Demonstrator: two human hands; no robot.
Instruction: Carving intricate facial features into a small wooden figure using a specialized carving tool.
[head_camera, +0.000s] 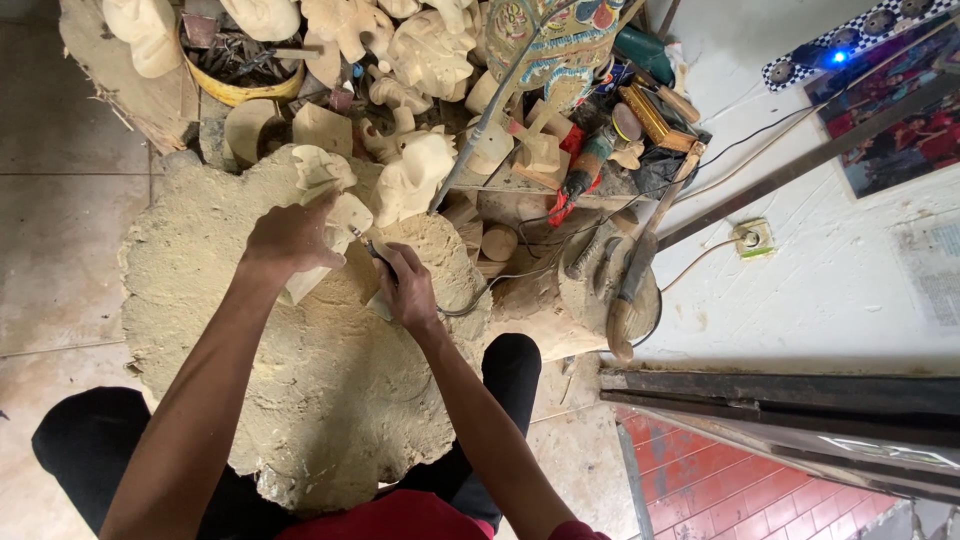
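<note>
Head view: the left hand (290, 240) grips a pale, unpainted carved wooden figure (335, 215) near the far edge of a wide, dust-coated tree-stump block (300, 400). The right hand (408, 288) is closed around a slim dark corded rotary carving tool (372, 250), its tip touching the figure. Beyond the far edge lie more pale wooden carvings (425, 50) and a yellow bowl of tools (240, 70).
</note>
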